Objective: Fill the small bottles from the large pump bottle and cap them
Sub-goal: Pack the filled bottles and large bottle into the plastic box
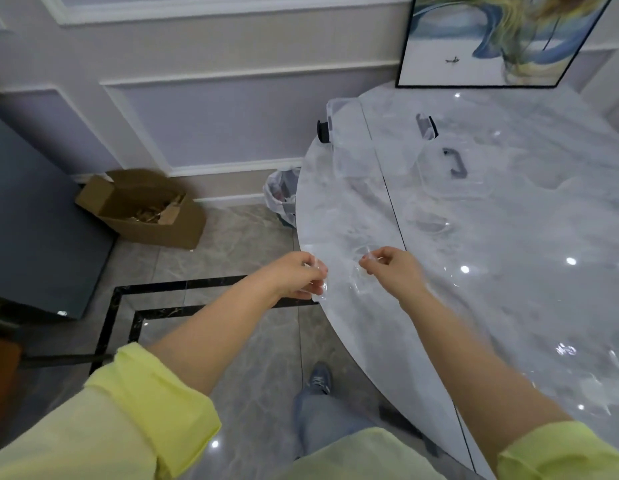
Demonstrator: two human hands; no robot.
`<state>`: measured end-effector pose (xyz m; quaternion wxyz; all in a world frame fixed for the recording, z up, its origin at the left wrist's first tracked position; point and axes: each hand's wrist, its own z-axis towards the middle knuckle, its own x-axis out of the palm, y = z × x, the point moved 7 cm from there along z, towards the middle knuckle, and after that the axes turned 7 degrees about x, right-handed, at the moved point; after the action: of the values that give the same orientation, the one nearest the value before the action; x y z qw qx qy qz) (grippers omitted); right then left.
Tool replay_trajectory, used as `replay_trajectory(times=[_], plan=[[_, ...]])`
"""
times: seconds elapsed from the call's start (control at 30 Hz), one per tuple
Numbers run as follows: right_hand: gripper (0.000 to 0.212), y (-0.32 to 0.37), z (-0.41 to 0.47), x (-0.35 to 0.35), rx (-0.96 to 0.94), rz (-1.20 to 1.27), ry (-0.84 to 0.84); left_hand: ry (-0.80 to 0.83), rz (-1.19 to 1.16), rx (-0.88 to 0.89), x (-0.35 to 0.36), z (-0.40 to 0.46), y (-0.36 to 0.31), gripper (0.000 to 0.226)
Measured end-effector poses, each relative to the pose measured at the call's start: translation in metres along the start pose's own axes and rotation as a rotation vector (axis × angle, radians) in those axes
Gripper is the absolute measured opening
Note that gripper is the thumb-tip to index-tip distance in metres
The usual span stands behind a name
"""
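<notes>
My left hand (297,277) curls around a small clear plastic thing (320,284), apparently a small bottle, right at the near-left edge of the round marble table (508,271). About a hand's width to its right, my right hand (391,268) pinches another small clear piece (367,255) between thumb and fingertips, just above the tabletop. More clear plastic (357,280) lies blurred between the two hands. The frame is blurred, so I cannot tell a bottle from a cap. No large pump bottle is in view.
At the table's far left edge stands a clear storage box (339,116) with black latches; a clear lid with a grey handle (455,164) lies right of it. A framed picture (491,39) leans at the back. On the floor: a cardboard box (141,209) and a lined bin (283,195).
</notes>
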<state>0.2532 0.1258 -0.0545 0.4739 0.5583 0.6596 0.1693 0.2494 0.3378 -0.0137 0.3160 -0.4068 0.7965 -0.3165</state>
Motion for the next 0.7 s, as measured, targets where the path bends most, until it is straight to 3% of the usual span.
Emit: replay_trajectory(times=[0.27, 0.4, 0.7], plan=[[0.01, 0.038, 0.055, 0.032, -0.037, -0.081, -0.004, -0.107, -0.088, -0.056, -0.03, 0.073, -0.014, 0.027], [0.012, 0.058, 0.076, 0.036, -0.044, -0.12, -0.017, -0.117, -0.117, -0.041, -0.04, 0.104, -0.025, 0.019], [0.011, 0.093, 0.128, 0.035, -0.02, -0.144, -0.187, 0.065, 0.04, 0.011, -0.063, 0.186, -0.061, 0.015]])
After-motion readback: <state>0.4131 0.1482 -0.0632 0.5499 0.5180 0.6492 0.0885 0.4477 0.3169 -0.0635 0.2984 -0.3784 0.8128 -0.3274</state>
